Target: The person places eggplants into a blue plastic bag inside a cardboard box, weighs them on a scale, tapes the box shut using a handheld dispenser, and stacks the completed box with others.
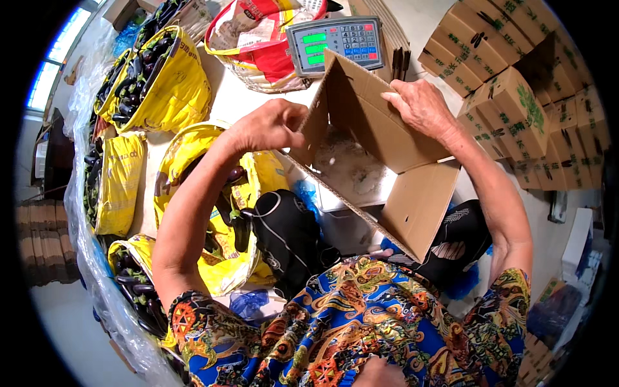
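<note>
A cardboard box (372, 113), opened into a four-sided sleeve, stands tilted in front of me, and a metal weighing platform (355, 169) shows through it. My left hand (278, 123) grips the box's left edge, fingers curled. At the far right edge, my right hand (420, 106) pinches the top rim between thumb and fingers. Just behind the box is the scale's display and keypad (336, 46), its green screens lit. Left of my knee lies a yellow-lined basket (213, 271) with several eggplants (239, 232) in it.
Yellow baskets (188, 82) full of eggplants line the left side, beside clear plastic sheeting (92, 271). A red and yellow lined basket (271, 58) stands beyond the scale. Printed cartons (512, 116) are stacked at the right. Folded cardboard (46, 242) lies far left.
</note>
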A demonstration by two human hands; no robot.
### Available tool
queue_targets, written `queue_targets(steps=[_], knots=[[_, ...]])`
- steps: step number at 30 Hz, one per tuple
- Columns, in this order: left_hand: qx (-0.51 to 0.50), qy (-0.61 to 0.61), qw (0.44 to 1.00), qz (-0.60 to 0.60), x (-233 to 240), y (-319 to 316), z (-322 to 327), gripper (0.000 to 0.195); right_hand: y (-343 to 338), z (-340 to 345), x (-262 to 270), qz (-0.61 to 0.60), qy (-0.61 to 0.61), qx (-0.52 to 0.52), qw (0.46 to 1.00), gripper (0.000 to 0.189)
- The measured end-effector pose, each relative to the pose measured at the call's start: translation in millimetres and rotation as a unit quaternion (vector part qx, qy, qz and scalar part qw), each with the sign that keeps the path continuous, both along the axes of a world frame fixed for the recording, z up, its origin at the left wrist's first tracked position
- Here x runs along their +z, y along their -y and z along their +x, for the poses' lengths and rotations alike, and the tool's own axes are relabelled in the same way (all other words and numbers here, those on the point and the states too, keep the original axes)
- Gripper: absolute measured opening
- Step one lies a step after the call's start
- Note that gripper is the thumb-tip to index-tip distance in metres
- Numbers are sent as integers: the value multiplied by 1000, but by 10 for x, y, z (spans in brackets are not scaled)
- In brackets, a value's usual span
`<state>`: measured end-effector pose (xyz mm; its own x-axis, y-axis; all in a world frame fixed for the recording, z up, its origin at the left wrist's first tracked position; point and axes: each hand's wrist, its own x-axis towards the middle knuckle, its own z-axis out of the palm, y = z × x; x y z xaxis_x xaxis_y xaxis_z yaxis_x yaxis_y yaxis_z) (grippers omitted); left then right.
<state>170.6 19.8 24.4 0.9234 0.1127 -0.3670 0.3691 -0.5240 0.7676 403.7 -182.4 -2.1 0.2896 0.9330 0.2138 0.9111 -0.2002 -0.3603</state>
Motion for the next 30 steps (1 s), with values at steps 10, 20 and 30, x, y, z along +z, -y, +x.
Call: queue_targets(steps=[10,20,30], knots=[[-66,-213,962,-161,-271,27,434,28,-32,33,179,22,54,66,996,24],[12,-141,956,-258,-403,-30,354,23,1306,-5,149,125,22,120,985,20],[146,25,932,-331,-493,3,-69,60,21,-565,-892,14,50,266,962,69]])
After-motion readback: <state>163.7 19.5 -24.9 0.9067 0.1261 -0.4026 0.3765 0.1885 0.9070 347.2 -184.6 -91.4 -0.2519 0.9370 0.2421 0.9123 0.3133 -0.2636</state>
